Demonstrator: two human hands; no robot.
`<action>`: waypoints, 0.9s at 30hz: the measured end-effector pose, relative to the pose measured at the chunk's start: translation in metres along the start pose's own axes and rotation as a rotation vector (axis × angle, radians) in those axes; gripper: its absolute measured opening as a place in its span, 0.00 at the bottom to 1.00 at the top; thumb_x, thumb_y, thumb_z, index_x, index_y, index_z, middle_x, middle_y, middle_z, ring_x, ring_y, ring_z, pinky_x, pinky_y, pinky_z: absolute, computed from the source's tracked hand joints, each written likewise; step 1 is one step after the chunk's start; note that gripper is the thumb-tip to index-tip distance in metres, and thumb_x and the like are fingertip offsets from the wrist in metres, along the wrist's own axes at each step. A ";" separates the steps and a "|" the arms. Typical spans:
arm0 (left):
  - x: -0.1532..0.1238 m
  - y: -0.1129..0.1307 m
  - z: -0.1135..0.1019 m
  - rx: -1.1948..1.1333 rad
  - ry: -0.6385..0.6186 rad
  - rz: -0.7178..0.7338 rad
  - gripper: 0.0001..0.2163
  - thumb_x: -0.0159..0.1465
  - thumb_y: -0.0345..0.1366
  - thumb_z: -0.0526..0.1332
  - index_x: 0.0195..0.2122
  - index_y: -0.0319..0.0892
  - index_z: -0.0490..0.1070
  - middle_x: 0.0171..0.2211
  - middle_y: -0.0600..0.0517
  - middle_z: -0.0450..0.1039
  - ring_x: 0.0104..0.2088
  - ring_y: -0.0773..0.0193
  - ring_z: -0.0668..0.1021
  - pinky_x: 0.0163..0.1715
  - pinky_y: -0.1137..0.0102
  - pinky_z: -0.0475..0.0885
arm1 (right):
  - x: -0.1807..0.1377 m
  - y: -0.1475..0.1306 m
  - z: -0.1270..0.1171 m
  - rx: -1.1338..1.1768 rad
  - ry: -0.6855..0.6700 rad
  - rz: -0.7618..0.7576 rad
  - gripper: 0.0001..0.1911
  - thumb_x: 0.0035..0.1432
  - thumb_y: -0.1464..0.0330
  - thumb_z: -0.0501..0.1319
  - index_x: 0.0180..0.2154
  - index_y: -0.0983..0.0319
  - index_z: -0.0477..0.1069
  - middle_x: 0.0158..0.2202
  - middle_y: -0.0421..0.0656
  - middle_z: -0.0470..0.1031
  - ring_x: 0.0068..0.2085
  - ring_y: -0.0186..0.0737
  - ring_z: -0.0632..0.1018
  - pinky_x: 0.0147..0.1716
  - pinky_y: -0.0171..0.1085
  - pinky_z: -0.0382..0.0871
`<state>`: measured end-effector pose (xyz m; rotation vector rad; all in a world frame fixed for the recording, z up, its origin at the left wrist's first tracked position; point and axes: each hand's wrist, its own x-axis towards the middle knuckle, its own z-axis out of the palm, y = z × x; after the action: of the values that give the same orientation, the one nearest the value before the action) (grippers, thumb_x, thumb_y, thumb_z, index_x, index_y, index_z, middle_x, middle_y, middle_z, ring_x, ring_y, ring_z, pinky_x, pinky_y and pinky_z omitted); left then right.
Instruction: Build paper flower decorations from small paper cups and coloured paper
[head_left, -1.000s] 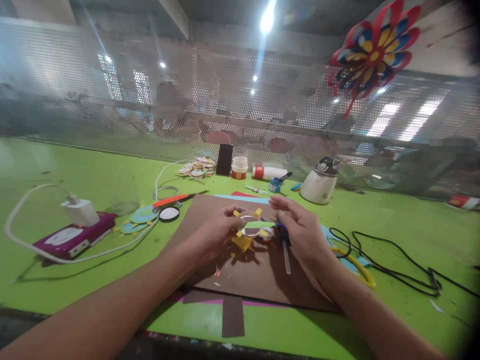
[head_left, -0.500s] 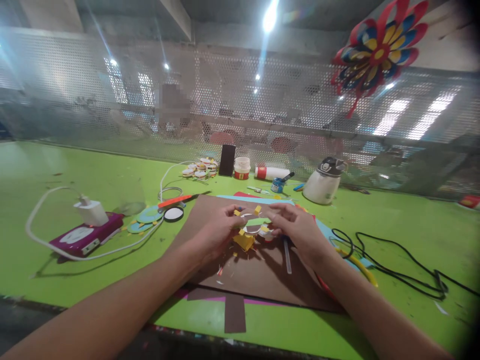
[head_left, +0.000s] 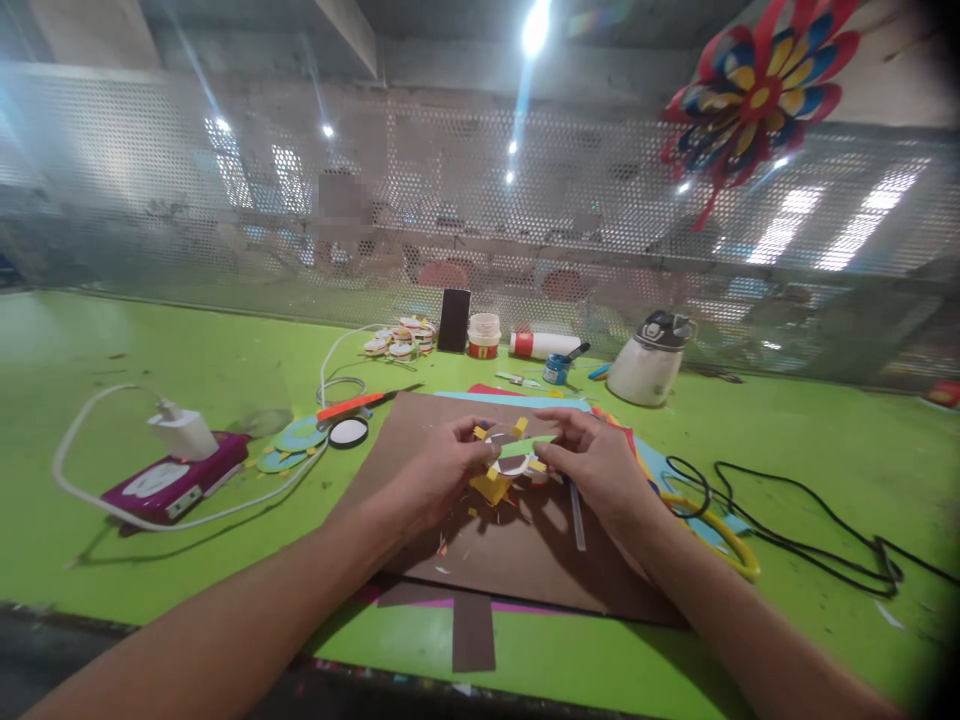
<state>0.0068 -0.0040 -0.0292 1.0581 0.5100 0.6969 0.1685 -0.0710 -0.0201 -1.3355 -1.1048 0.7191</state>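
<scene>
Above a brown board [head_left: 420,530], a white paper ring [head_left: 517,466] with small yellow paper tabs is held up. My left hand [head_left: 442,462] pinches the ring's left side between thumb and fingers. A light green paper strip [head_left: 523,446] lies across the ring's opening. My right hand [head_left: 596,455] is closed on the strip's right end, close to the ring's right edge. Yellow paper pieces [head_left: 491,488] sit just below the ring. A narrow translucent stick [head_left: 577,520] lies under my right hand, and paper scraps are scattered on the board.
To the left are a purple power strip [head_left: 176,480] with a white charger [head_left: 182,432], an orange utility knife [head_left: 349,407] and a round black-rimmed lid [head_left: 349,432]. Behind stand a phone [head_left: 454,320], paper cups [head_left: 484,337], a blue jar [head_left: 556,369] and a kettle [head_left: 645,370]. Black cable [head_left: 810,510] lies right.
The green strip has tilted, its right end now higher. My right thumb has shifted slightly down along the ring's right side, and the ring has moved a little to the right.
</scene>
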 end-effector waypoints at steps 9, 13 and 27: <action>0.001 -0.001 0.001 0.017 0.019 0.014 0.13 0.53 0.24 0.62 0.40 0.38 0.69 0.30 0.47 0.77 0.21 0.64 0.78 0.25 0.68 0.76 | 0.002 0.004 -0.002 -0.048 -0.018 -0.012 0.23 0.42 0.67 0.66 0.44 0.65 0.71 0.25 0.37 0.73 0.24 0.33 0.72 0.25 0.34 0.68; 0.000 0.001 0.002 0.027 0.027 0.009 0.13 0.53 0.24 0.62 0.41 0.38 0.69 0.31 0.46 0.77 0.22 0.64 0.78 0.26 0.67 0.76 | 0.000 0.000 -0.001 -0.048 -0.014 -0.004 0.23 0.42 0.67 0.66 0.43 0.64 0.71 0.22 0.34 0.71 0.23 0.33 0.72 0.24 0.34 0.68; 0.003 -0.004 -0.002 0.058 0.000 0.003 0.15 0.54 0.27 0.63 0.43 0.40 0.68 0.31 0.46 0.77 0.22 0.59 0.78 0.20 0.64 0.75 | -0.001 -0.002 0.001 -0.076 0.008 -0.002 0.23 0.42 0.67 0.65 0.44 0.66 0.72 0.23 0.36 0.72 0.23 0.33 0.72 0.23 0.34 0.69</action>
<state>0.0081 -0.0017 -0.0337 1.1133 0.5316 0.6884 0.1672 -0.0722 -0.0185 -1.3997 -1.1364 0.6757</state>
